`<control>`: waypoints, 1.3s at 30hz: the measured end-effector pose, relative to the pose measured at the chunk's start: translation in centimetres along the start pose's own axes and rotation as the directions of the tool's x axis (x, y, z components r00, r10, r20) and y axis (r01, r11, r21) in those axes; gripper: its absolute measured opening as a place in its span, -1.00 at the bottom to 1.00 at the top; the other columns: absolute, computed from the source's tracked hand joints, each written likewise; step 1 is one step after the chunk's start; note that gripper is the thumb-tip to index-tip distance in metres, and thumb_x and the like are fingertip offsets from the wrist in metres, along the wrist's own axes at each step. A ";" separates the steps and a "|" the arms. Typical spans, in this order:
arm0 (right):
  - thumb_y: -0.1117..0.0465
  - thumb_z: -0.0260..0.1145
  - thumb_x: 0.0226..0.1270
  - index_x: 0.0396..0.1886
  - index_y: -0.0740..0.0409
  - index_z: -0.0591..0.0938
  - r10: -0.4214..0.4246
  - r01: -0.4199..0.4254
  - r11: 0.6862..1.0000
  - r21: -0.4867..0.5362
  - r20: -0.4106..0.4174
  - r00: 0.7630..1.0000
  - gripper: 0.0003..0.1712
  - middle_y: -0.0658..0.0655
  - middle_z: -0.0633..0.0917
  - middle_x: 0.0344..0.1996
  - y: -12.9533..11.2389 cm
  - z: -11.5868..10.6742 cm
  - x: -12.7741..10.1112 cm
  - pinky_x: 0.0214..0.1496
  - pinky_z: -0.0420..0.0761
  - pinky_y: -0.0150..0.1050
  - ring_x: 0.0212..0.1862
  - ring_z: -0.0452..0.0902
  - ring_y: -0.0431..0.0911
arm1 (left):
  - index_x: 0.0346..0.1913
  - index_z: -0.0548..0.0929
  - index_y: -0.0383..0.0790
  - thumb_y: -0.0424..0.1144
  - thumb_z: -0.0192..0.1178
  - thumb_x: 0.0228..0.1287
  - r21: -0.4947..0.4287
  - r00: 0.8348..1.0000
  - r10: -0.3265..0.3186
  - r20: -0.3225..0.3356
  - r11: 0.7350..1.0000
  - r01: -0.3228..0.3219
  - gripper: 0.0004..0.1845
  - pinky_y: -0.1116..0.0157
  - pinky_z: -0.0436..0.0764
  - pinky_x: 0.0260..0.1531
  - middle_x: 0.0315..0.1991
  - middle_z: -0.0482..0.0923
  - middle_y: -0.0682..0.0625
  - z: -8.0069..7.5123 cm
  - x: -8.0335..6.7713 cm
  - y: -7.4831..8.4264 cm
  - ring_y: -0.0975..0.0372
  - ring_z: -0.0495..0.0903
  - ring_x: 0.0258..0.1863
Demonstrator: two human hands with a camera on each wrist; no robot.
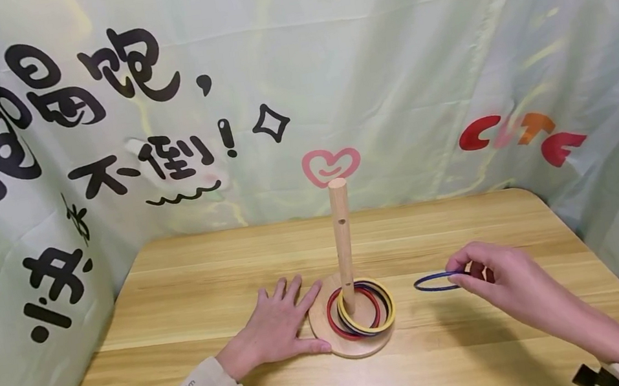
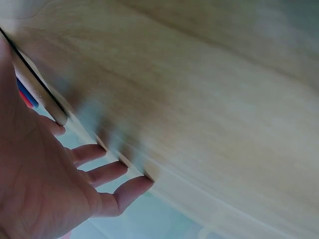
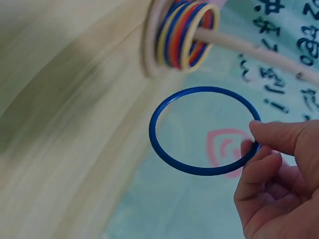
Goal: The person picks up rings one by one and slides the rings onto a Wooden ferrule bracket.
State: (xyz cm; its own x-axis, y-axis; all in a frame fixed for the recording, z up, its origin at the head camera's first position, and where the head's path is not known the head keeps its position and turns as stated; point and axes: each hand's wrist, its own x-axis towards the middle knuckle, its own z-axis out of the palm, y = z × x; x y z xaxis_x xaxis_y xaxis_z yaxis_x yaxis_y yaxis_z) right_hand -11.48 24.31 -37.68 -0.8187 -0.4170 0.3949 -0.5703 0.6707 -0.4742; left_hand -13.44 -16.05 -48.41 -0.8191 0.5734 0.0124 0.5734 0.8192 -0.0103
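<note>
Ring toss, mid-step: pinching blue ring (image 3: 202, 130) in right hand (image 1: 499, 279), level above worktop (image 1: 192, 280), just right of peg (image 1: 343, 241).
Bracing round base (image 1: 329, 340) with left hand (image 1: 280, 327), fingers spread flat. Holding red, yellow and blue rings (image 1: 362, 308) already stacked around peg. Next: lifting ring over peg top, centring.

Your left hand (image 1: 277, 327) lies on the table (image 1: 192, 280), just left of the peg stand (image 1: 353, 327). Your right hand (image 1: 494, 283) holds a ring (image 1: 437, 282) to the stand's right.
</note>
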 end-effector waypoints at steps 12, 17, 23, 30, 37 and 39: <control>0.35 0.52 0.25 -0.23 -0.24 0.62 -0.079 0.081 0.991 0.108 -0.023 0.997 -0.64 -0.27 0.55 -0.46 -5.5 -1.2 0.7 -0.43 0.45 -0.46 -0.43 0.46 -0.34 | 0.67 0.06 0.06 0.78 -0.21 0.03 -0.015 1.000 0.007 -0.004 1.000 -0.007 0.25 -0.48 0.36 0.04 0.54 0.20 -0.35 0.1 -0.1 0.1 -0.35 0.29 0.42; 0.39 0.43 0.34 -0.17 -0.19 0.59 -0.104 0.106 0.970 0.219 -0.023 0.994 -0.66 -0.21 0.53 -0.48 -7.5 -1.8 1.9 -0.44 0.48 -0.42 -0.47 0.46 -0.29 | 0.67 0.06 0.07 0.78 -0.21 0.03 -0.017 1.000 0.003 -0.001 1.000 -0.003 0.24 -0.47 0.36 0.06 0.54 0.20 -0.34 0.0 -0.1 0.0 -0.35 0.29 0.42; 0.39 0.33 0.44 -0.14 -0.11 0.57 -0.064 0.073 0.939 0.337 -0.037 0.997 -0.74 -0.12 0.49 -0.55 -9.8 -2.7 3.7 -0.58 0.41 -0.34 -0.63 0.35 -0.21 | 0.67 0.07 0.06 0.78 -0.21 0.04 -0.027 1.000 0.003 -0.002 1.000 -0.003 0.24 -0.49 0.36 0.05 0.54 0.20 -0.35 -0.1 0.0 0.0 -0.35 0.29 0.42; 0.36 0.28 0.50 -0.11 -0.02 0.54 -0.017 0.053 0.888 0.457 -0.084 0.996 -0.82 0.02 0.45 -0.68 -11.3 -3.4 6.1 -0.69 0.38 -0.24 -0.75 0.30 -0.12 | 0.67 0.06 0.07 0.79 -0.24 0.04 -0.025 1.000 0.001 0.006 1.000 -0.001 0.24 -0.50 0.35 0.06 0.54 0.19 -0.35 -0.1 -0.1 0.0 -0.36 0.29 0.42; 0.23 0.30 0.52 -0.11 -0.02 0.55 0.042 0.018 0.882 0.470 -0.117 0.992 -0.91 0.09 0.52 -0.60 -11.9 -3.7 8.3 -0.65 0.42 -0.19 -0.71 0.37 -0.02 | 0.67 0.07 0.07 0.79 -0.24 0.04 -0.013 1.000 0.005 -0.002 1.000 -0.005 0.24 -0.48 0.37 0.04 0.53 0.21 -0.35 -0.1 -0.2 -0.1 -0.35 0.31 0.41; 0.19 0.30 0.53 -0.11 -0.03 0.55 0.060 0.002 0.882 0.471 -0.118 0.991 -0.93 0.11 0.54 -0.56 -11.9 -3.7 8.8 -0.63 0.44 -0.18 -0.69 0.39 0.02 | 0.67 0.07 0.07 0.79 -0.24 0.04 -0.010 1.000 0.006 -0.005 1.000 -0.006 0.24 -0.48 0.37 0.04 0.53 0.22 -0.35 0.0 -0.1 -0.1 -0.35 0.32 0.40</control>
State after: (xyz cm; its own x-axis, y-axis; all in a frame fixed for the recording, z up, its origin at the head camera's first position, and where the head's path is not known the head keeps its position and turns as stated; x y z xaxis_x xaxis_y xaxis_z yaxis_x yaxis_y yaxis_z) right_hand -11.68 14.88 -25.67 -0.8379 -0.3004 0.4557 -0.5367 0.3014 -0.7882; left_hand -13.35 -16.18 -48.39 -0.8157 0.5782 0.0174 0.5783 0.8158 -0.0006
